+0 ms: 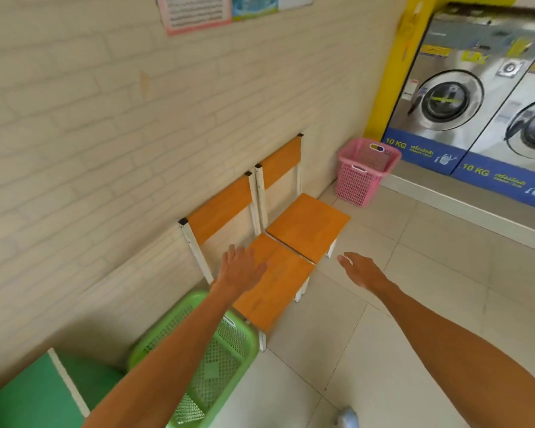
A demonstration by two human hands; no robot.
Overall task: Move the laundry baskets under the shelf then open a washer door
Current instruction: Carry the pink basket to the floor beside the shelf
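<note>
Green basket (217, 362) sits by the wall beneath our left arm. Left hand (240, 268) and right hand (357, 268) both spread, empty, likely reaching ahead. Pink basket (363, 171) stands beside closed washer door (445, 101).

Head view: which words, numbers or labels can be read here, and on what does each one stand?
"10 KG": blue panel of the left washer.
"10 KG": blue panel of the right washer.
Small script beside each: too blurred.
Yellow stickers on washers: blurred.
Wall notices: unreadable.
</note>
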